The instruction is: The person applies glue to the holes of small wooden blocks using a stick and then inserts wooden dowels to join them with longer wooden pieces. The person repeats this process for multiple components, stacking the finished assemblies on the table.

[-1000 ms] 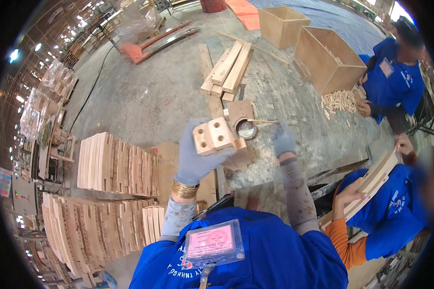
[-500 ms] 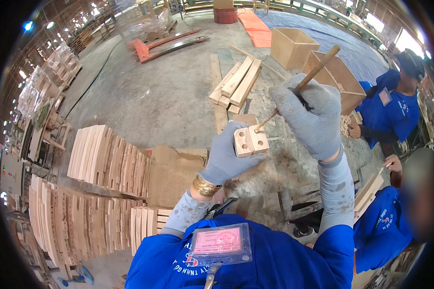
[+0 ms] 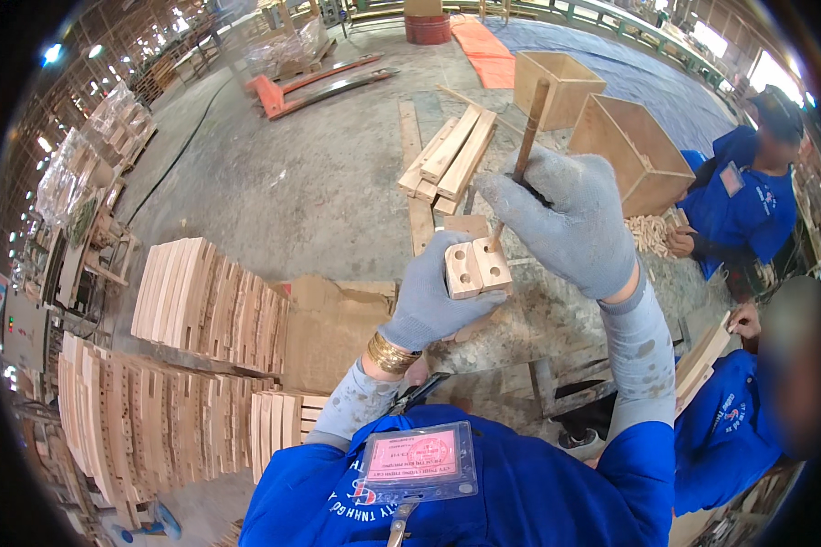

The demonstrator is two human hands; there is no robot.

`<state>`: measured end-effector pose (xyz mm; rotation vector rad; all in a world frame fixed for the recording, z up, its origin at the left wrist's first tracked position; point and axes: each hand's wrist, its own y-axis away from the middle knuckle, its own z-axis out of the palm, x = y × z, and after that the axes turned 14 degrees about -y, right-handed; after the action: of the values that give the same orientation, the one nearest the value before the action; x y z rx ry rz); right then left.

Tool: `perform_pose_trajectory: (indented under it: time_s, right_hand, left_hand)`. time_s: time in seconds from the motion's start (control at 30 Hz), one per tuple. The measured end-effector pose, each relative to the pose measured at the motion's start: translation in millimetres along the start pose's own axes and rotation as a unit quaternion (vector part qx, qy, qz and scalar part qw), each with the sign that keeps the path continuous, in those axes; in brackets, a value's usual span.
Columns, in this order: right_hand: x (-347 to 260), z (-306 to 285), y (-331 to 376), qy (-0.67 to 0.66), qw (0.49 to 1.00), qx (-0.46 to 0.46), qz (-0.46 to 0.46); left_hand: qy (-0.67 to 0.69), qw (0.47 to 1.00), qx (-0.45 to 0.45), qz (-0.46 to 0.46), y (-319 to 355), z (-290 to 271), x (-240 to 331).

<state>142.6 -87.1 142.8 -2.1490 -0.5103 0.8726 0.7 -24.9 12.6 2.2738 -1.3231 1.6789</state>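
Note:
My gloved left hand is wrapped around two pale wooden bars held side by side. Round holes show in their end faces, which point up toward me. In my gloved right hand is a brown wooden stick, gripped between thumb and fingers. Its thick end rises above the hand, while the thin lower end reaches the far hole of the right-hand bar. Whether the tip sits inside that hole or just at its mouth is hard to see.
Tall stacks of slotted wooden pieces stand at left. Ahead lie more bars on the floor, with an orange pallet jack beyond. Plywood boxes stand at right, near small wooden dowels and two co-workers in blue.
The stick has swung from a rightward slant to nearly upright as my right hand shifted slightly left. Its thin end stays at the same hole. My left hand and the bars have barely moved.

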Motion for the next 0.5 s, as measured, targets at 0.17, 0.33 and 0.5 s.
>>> perform_pose_trajectory:
  time_s: [0.17,0.33,0.5]
  right_hand:
    - [-6.6,-3.4,-1.8,0.016,0.996,-0.016,0.090]
    - [-7.2,-15.1,-5.4,-0.006,0.996,0.066,0.057]
    - [-10.0,-8.3,-8.2,-0.062,0.992,0.047,0.096]
  left_hand:
    - [0.015,0.999,-0.024,-0.027,0.2,-2.5,2.7]
    - [0.006,1.000,-0.013,-0.015,0.3,-1.7,2.3]
    - [0.013,1.000,0.007,-0.004,0.0,0.0,3.5]
